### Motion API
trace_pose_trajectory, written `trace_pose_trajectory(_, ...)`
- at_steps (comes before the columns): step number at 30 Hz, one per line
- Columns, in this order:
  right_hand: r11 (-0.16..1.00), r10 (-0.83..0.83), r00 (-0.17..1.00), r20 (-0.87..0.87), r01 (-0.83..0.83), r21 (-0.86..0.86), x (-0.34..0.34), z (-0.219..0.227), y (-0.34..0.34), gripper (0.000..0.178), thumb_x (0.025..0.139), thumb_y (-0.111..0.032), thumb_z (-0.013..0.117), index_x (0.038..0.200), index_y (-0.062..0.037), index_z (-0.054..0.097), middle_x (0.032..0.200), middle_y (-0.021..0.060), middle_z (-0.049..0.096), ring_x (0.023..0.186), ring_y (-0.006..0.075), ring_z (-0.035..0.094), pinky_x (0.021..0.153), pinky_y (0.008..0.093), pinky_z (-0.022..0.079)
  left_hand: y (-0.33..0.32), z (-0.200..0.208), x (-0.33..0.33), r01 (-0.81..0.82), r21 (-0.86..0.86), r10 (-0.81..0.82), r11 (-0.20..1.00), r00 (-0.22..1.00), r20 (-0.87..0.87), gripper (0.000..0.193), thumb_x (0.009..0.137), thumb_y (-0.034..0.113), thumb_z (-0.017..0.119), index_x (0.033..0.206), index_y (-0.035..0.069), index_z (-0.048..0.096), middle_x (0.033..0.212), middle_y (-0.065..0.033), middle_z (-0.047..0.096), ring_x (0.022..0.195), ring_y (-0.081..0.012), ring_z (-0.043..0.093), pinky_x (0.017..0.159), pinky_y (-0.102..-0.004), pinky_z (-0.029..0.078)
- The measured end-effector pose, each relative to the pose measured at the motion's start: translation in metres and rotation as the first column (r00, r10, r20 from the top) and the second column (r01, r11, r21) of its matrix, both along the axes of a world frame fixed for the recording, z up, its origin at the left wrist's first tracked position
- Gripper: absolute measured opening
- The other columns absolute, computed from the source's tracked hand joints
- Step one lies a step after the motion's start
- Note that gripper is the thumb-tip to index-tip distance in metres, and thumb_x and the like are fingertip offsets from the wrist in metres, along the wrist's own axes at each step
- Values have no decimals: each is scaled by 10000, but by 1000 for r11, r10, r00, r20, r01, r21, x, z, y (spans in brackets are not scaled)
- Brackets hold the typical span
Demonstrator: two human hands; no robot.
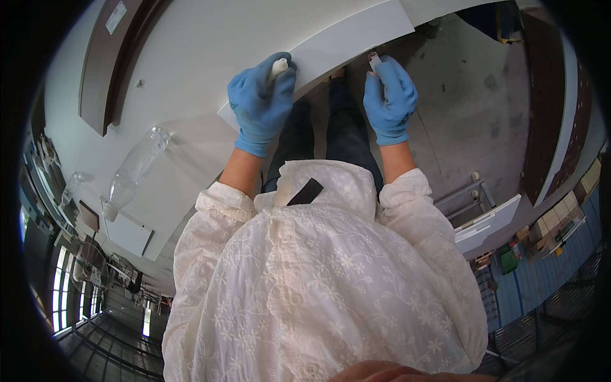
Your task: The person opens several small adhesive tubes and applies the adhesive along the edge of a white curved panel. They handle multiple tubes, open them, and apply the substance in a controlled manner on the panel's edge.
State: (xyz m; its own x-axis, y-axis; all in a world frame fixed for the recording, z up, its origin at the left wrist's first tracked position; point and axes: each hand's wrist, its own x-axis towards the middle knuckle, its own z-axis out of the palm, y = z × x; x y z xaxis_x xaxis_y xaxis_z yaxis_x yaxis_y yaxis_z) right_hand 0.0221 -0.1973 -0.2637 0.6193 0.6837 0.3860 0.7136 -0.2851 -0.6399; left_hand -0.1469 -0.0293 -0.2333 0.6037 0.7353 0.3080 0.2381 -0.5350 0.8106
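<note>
Both my hands wear blue gloves. My left hand (259,105) is closed round a white, rounded object (280,65) like a small bottle or tube tip; its lower part is hidden in the fingers. Pinched in my right hand (391,105) is a small white piece with a dark reddish end (373,59), too small to name. A long, narrow white board (353,38) lies along the table edge between and beyond my hands. My left hand is over the board's near end, and my right hand is just off its edge, above the floor.
On the pale table (184,70) to the left lie brown panels (102,70), a clear plastic bottle (137,165) on its side and a small white panel (129,234). At the right are dark panels (547,108), a metal frame (468,194) and a white board (490,224).
</note>
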Motion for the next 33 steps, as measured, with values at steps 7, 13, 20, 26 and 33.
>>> trace_pose_trajectory(7, 999, 3, 1000, -21, -4, -44, 4, 1, 5, 120, 849, 8, 703, 953, -28, 656, 912, 149, 672, 684, 335, 614, 617, 352, 518, -1, 1, 0, -11, 8, 11, 1000, 1000, -27, 166, 856, 92, 781, 1017, 62, 755, 786, -67, 734, 593, -228, 643, 606, -323, 506)
trace_pose_trajectory(13, 1000, -7, 1000, 1, 7, -4, -1, 0, 2, 110, 847, -6, 708, 938, -31, 652, 907, 159, 669, 702, 356, 630, 629, 376, 530, 0, 0, -1, -6, 14, 6, 1000, 999, -31, 170, 859, 95, 779, 1024, 64, 757, 792, -65, 738, 590, -226, 640, 604, -324, 504)
trace_pose_trajectory(20, 997, 13, 998, -63, -7, 80, -8, -1, 10, 100, 849, -13, 708, 921, -41, 644, 902, 152, 666, 706, 358, 636, 626, 383, 528, 0, -2, -2, -2, 26, 3, 1000, 999, -42, 182, 859, 99, 780, 1037, 69, 752, 816, -66, 747, 594, -226, 640, 612, -324, 504)
trace_pose_trajectory(26, 999, 6, 999, -35, -5, 41, -15, -5, 8, 118, 834, 0, 717, 914, -32, 637, 894, 152, 659, 699, 351, 627, 617, 366, 519, -1, -3, -2, -16, 8, 16, 1000, 999, -37, 165, 860, 101, 779, 1020, 67, 756, 797, -65, 741, 593, -228, 641, 610, -325, 502)
trace_pose_trajectory(33, 999, 21, 996, -92, -23, -22, -15, -2, 5, 136, 789, -63, 753, 859, -76, 637, 930, 124, 692, 631, 331, 622, 558, 379, 503, -1, -1, -1, -8, -17, 7, 1000, 999, -31, 175, 855, 98, 782, 1025, 64, 757, 785, -68, 731, 602, -229, 650, 610, -324, 507)
